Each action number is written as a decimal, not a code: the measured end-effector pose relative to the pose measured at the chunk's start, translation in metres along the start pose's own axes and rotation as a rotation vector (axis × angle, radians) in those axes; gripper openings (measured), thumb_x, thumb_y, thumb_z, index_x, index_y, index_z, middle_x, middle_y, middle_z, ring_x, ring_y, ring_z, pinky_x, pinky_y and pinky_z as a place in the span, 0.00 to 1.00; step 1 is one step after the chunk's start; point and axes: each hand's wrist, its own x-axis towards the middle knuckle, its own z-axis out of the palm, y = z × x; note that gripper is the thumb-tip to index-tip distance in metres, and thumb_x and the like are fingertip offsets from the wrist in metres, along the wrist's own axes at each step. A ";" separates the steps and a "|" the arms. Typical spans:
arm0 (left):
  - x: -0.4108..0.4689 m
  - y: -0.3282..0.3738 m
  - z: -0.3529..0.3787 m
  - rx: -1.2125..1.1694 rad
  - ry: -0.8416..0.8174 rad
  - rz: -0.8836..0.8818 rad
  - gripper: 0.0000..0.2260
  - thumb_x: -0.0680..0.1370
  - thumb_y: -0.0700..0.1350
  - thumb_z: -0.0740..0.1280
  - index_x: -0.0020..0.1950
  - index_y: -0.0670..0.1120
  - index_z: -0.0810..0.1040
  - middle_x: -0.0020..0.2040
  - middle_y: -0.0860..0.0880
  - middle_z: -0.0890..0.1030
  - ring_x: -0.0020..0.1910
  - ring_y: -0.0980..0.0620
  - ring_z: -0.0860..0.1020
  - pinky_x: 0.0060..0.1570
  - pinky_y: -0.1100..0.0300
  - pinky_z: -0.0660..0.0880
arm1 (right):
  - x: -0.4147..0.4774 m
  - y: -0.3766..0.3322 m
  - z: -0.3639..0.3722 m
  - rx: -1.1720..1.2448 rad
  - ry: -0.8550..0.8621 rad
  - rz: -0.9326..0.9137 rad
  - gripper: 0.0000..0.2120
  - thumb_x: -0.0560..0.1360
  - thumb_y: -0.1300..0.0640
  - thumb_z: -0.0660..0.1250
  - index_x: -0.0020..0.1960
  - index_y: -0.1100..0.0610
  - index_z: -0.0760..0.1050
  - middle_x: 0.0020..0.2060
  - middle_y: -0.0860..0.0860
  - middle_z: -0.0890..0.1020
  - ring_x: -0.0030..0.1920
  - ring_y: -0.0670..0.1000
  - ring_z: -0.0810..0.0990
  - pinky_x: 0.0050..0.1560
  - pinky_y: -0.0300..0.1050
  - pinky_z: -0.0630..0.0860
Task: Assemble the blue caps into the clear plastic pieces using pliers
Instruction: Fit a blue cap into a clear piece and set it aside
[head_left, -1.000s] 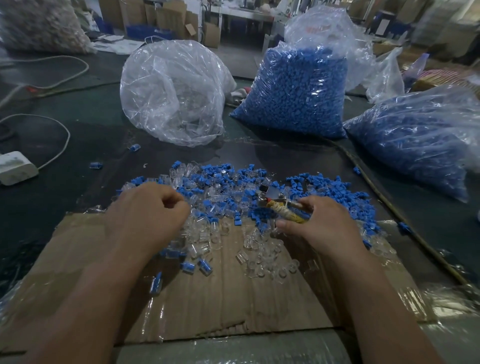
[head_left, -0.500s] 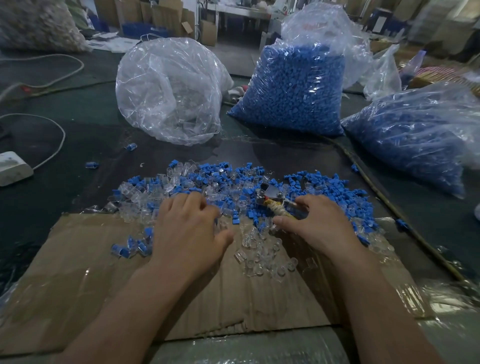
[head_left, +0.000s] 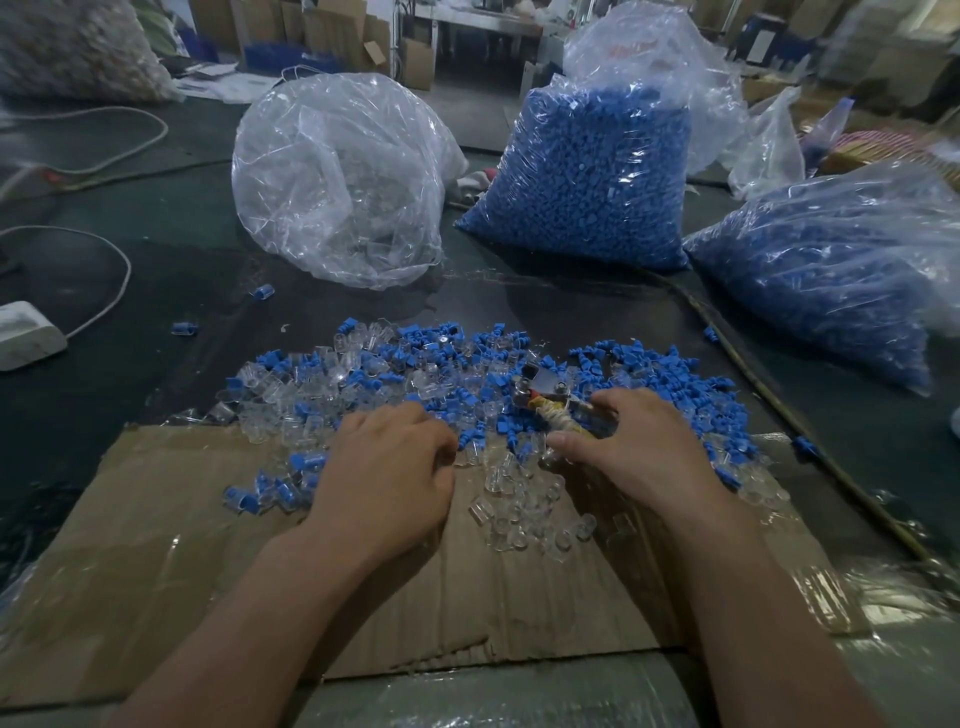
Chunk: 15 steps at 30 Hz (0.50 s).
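While gripping the taped pliers (head_left: 540, 402) in the curled right hand (head_left: 641, 447) at the cardboard's (head_left: 182, 545) far edge, pinch one blue cap (head_left: 670, 364) and one clear plastic piece (head_left: 550, 540) from the heap (head_left: 363, 379) there with the left hand (head_left: 384, 470), curled over it, hold impossible to tell; seat squarely before squeezing.

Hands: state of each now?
Left hand: fingers curled; grip cannot be told.
Right hand: grips the tape-wrapped metal pliers.
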 end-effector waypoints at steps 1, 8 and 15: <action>0.000 0.000 0.001 -0.003 0.001 0.000 0.11 0.78 0.53 0.60 0.59 0.57 0.74 0.54 0.57 0.73 0.51 0.60 0.66 0.60 0.60 0.60 | 0.000 0.000 0.000 0.001 -0.001 -0.002 0.36 0.65 0.34 0.66 0.67 0.51 0.67 0.59 0.50 0.71 0.59 0.51 0.69 0.58 0.48 0.66; 0.000 0.001 0.001 0.034 0.011 -0.065 0.19 0.75 0.59 0.60 0.65 0.57 0.67 0.56 0.56 0.71 0.52 0.58 0.66 0.61 0.57 0.59 | -0.009 -0.020 0.005 0.138 0.258 -0.352 0.23 0.70 0.43 0.67 0.61 0.53 0.74 0.58 0.48 0.75 0.59 0.45 0.66 0.62 0.42 0.57; -0.001 0.003 0.005 0.090 -0.038 -0.040 0.21 0.77 0.62 0.52 0.70 0.61 0.60 0.49 0.54 0.62 0.55 0.54 0.64 0.60 0.54 0.56 | -0.013 -0.040 0.021 -0.047 0.090 -0.541 0.19 0.76 0.47 0.61 0.66 0.48 0.69 0.66 0.45 0.70 0.68 0.45 0.61 0.71 0.47 0.43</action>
